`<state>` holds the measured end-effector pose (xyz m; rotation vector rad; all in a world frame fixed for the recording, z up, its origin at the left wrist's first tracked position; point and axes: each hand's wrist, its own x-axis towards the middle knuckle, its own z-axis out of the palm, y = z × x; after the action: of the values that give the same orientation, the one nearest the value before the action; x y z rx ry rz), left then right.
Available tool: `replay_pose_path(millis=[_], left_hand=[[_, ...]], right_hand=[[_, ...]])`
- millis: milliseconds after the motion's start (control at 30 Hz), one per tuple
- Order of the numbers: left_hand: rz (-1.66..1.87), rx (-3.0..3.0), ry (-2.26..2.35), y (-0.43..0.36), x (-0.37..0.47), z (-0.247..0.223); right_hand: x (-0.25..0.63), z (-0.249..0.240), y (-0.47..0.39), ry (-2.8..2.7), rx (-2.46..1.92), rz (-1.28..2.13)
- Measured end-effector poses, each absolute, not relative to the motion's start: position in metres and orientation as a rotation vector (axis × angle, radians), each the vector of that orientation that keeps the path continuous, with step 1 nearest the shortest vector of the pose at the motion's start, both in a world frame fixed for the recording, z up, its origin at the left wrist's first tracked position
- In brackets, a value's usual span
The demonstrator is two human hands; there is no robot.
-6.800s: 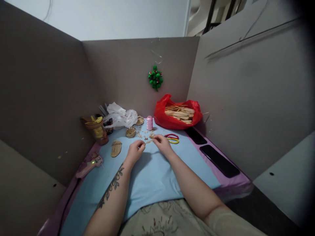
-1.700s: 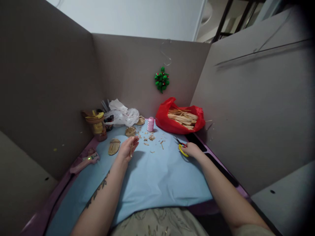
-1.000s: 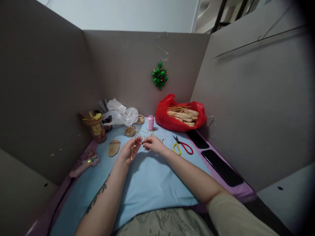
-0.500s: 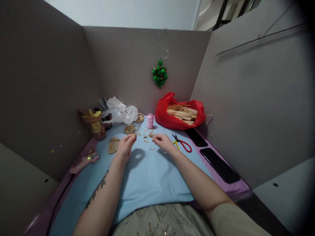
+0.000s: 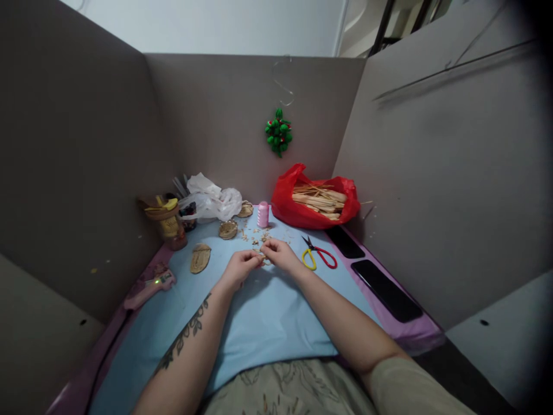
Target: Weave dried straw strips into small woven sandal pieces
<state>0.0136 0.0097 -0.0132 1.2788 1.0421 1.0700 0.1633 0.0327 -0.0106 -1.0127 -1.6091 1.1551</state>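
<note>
My left hand [image 5: 242, 268] and my right hand [image 5: 279, 255] meet over the blue cloth [image 5: 276, 323], fingertips nearly touching. Both are closed in a pinch. Whatever lies between the fingers is too small to make out; a hint of straw colour shows there. Just beyond them are straw scraps [image 5: 244, 236] and a pink spool-like bottle [image 5: 263, 214]. A small woven round basket [image 5: 227, 230] stands farther left, and a flat oval woven piece [image 5: 200, 259] lies left of my left hand. Scissors [image 5: 317, 255] with one yellow and one red handle lie right of my right hand.
A red bag [image 5: 285, 199] of dry straw strips [image 5: 319, 199] stands at the back right. Two black phones [image 5: 386, 290] lie along the right edge. On the left are a pink glue gun [image 5: 151, 287], a yellow-lidded cup [image 5: 169, 222] and a white plastic bag [image 5: 216, 202]. Grey panels surround the table.
My hands were apart over the cloth and have come together. The left hand moved right and slightly toward me; the right hand shifted slightly left. Both stay pinched.
</note>
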Motion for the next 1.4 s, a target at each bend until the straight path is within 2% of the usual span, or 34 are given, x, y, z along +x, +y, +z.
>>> replay_pose_path(millis=[233, 533, 833, 1033, 1133, 1300, 1400], left_hand=[[1.404, 0.809, 0.926, 0.019, -0.003, -0.002], [1.393, 0.699, 0.902, 0.019, -0.011, 0.006], [1.376, 0.712, 0.91, 0.017, -0.01, 0.007], [1.349, 0.831, 0.935, 0.017, -0.01, 0.001], [1.311, 0.904, 0.961, 0.019, -0.009, -0.003], [1.235, 0.982, 0.986, 0.016, -0.006, -0.005], [1.184, 1.01, 0.947, 0.014, -0.006, -0.004]], right_hand=[[0.177, -0.015, 0.034, -1.623, -1.058, 1.182], [0.201, -0.017, 0.044, -1.831, -1.369, 0.599], [0.213, -0.026, 0.055, -1.805, -1.591, 0.33], [0.228, -0.029, 0.061, -1.647, -1.695, 0.274], [0.221, -0.027, 0.058, -1.517, -1.519, 0.417], [0.177, -0.023, 0.036, -1.415, -0.913, 1.251], [0.153, -0.027, 0.025, -1.444, -0.77, 1.519]])
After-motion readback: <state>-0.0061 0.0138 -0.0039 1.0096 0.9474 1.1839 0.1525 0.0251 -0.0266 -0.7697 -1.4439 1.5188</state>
